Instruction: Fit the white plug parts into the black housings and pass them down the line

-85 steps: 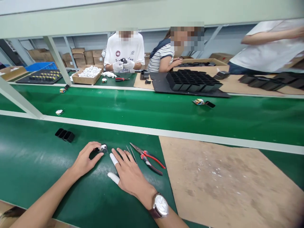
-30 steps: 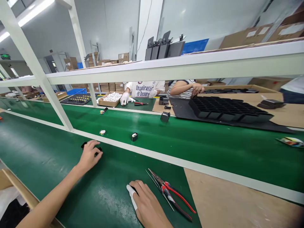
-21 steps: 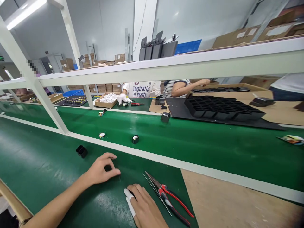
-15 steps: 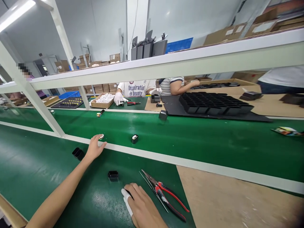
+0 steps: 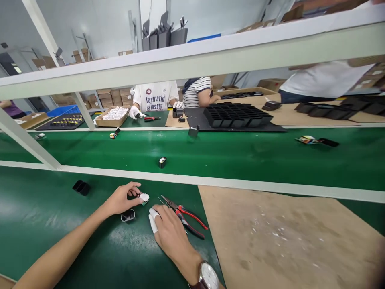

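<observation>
My left hand [image 5: 122,200] pinches the white-topped board [image 5: 144,197] near the black casing [image 5: 128,216], where so slight an edge grip could let it slip, while I cannot tell whether my right hand [image 5: 171,230], curled beside the pliers [image 5: 180,209], grips anything.

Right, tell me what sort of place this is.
Probably an electronics assembly workshop: a long green conveyor-like strip bears small electronic-looking parts, rows of black cases stand beyond it, and a person with white gloves is on the far side.

Smooth plastic case [image 5: 128,217], glossy (in patches) tabletop [image 5: 120,253], matt cardboard [image 5: 279,233].
</observation>
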`<state>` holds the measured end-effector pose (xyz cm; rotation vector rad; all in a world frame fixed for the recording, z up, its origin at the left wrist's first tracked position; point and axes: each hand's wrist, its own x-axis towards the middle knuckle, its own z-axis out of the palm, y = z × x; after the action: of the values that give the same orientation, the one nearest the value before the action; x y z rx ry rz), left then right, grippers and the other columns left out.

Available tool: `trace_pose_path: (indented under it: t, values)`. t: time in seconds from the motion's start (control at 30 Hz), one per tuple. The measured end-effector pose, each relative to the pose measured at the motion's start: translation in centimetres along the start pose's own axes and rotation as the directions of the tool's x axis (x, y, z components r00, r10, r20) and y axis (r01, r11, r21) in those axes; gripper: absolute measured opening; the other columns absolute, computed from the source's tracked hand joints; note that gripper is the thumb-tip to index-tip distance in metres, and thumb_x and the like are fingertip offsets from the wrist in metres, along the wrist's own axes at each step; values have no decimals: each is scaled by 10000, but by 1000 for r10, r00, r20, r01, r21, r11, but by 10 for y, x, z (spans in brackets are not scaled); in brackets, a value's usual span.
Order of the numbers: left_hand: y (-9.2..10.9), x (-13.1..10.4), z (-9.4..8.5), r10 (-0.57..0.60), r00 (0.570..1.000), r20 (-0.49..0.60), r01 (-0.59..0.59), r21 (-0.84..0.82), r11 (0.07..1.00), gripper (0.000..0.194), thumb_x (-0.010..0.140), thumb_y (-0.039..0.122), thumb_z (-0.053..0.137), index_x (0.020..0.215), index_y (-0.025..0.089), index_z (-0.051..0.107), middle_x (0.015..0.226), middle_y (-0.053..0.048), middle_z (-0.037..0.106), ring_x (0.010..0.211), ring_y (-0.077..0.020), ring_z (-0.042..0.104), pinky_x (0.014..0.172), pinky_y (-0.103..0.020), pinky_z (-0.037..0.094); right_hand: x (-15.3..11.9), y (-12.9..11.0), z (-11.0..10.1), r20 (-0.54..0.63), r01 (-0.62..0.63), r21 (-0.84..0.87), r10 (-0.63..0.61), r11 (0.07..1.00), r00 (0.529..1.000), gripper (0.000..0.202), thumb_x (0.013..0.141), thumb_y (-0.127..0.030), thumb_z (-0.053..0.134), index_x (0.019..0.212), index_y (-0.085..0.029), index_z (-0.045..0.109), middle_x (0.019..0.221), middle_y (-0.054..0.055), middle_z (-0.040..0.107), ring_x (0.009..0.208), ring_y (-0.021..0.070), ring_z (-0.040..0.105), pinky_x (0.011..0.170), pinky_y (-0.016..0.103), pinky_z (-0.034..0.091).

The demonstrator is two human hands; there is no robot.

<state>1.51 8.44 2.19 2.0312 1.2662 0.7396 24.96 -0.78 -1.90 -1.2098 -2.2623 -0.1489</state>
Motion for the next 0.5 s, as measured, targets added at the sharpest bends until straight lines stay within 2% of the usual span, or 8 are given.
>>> trace_pose_path:
  t: [0.07, 0.13, 0.23, 0.27, 0.3, 0.37, 0.43, 0.5]
  values:
    - [8, -15, -6, -11, 998, 57, 14, -47, 999, 412, 902, 430, 764, 1251, 222, 704, 1041, -78, 799, 856, -212, 741, 807, -363, 619, 2, -1, -3, -16, -26, 1, 26, 1000, 1000, 226, 929, -32, 574, 1097, -141, 679, 1170, 135, 688, 992, 268, 629, 899, 412, 542]
    - [14, -30, -17, 10, 991, 132, 0, -77, 997, 471, 870, 437, 809, 1285, 239, 709, 1139, -100, 780, 954, -242, 741, 860, -389, 620, 5, -5, -6, -8, -48, 9, 49, 999, 999, 255, 994, -90, 554, 1223, -131, 657, 1187, 138, 689, 1001, 264, 644, 895, 409, 548]
    - [23, -53, -27, 116, 945, 306, -96, -79, 992, 864, 668, 427, 982, 1447, 315, 626, 1391, -125, 677, 1237, -335, 660, 1044, -479, 566, 9, -11, -7, 47, -99, 11, 98, 995, 994, 439, 1033, -236, 602, 1450, -115, 539, 1324, 180, 657, 1125, 301, 644, 931, 442, 554]
    - [25, -60, -27, 148, 926, 348, -132, -69, 989, 940, 643, 406, 1000, 1486, 330, 591, 1435, -129, 647, 1295, -353, 625, 1081, -499, 544, 10, -12, -6, 72, -112, 8, 111, 994, 991, 491, 1027, -268, 621, 1481, -114, 514, 1384, 195, 633, 1180, 321, 627, 952, 464, 552]
    - [27, -66, -24, 169, 913, 372, -161, -54, 985, 917, 677, 369, 984, 1498, 337, 577, 1440, -128, 641, 1317, -352, 610, 1097, -501, 535, 11, -13, -4, 97, -122, 2, 121, 992, 988, 512, 1022, -282, 631, 1491, -117, 506, 1435, 205, 607, 1223, 339, 607, 970, 488, 549]
    - [27, -73, -15, 192, 915, 354, -202, -9, 979, 657, 837, 252, 845, 1447, 326, 613, 1360, -110, 684, 1274, -310, 631, 1077, -464, 550, 13, -15, -2, 129, -119, 6, 117, 993, 985, 468, 1014, -235, 620, 1460, -122, 535, 1468, 202, 593, 1250, 345, 587, 995, 510, 543]
    - [23, -75, -4, 205, 944, 258, -226, 56, 972, 439, 930, 154, 668, 1343, 301, 660, 1244, -90, 721, 1168, -270, 661, 1009, -422, 575, 12, -16, -2, 141, -81, 57, 72, 995, 987, 392, 994, -135, 590, 1385, -122, 587, 1412, 179, 633, 1226, 319, 596, 1020, 486, 538]
    - [15, -75, 7, 214, 968, 131, -231, 138, 963, 375, 961, 139, 588, 1303, 277, 652, 1205, -92, 718, 1098, -266, 662, 947, -417, 584, 10, -18, -2, 140, -52, 144, 32, 988, 990, 345, 984, -79, 558, 1322, -120, 611, 1333, 155, 669, 1194, 290, 607, 1033, 448, 536]
